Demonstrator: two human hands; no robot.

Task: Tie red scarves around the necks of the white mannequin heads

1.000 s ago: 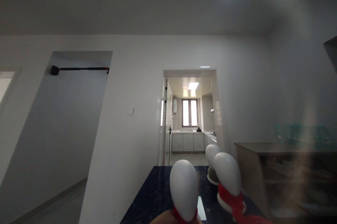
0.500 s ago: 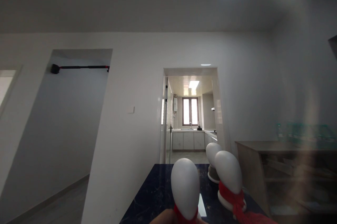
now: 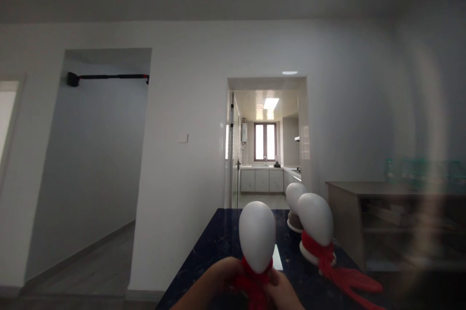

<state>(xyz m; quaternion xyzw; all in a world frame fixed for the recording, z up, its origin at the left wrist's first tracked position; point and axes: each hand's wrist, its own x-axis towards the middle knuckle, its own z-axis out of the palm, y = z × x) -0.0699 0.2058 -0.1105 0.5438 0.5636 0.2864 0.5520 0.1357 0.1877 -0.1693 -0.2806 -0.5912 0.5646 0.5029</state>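
Both hands, left hand [image 3: 222,276] and right hand [image 3: 282,290], fingers closed on the red scarf [image 3: 251,283] around the nearest white head form [image 3: 257,235], near the dark table [image 3: 214,252] edge. Risk: a hard tug could tip the form into the scarfed form [image 3: 315,220] just behind.

Both hands [image 3: 251,283] are cut by the bottom edge, fingers buried in red scarf [image 3: 251,285].

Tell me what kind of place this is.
Most likely a home: a doorway gives onto a kitchen with cabinets and a window, and a wooden shelf unit stands by a dark table. Both hands work red fabric on a white mannequin head.
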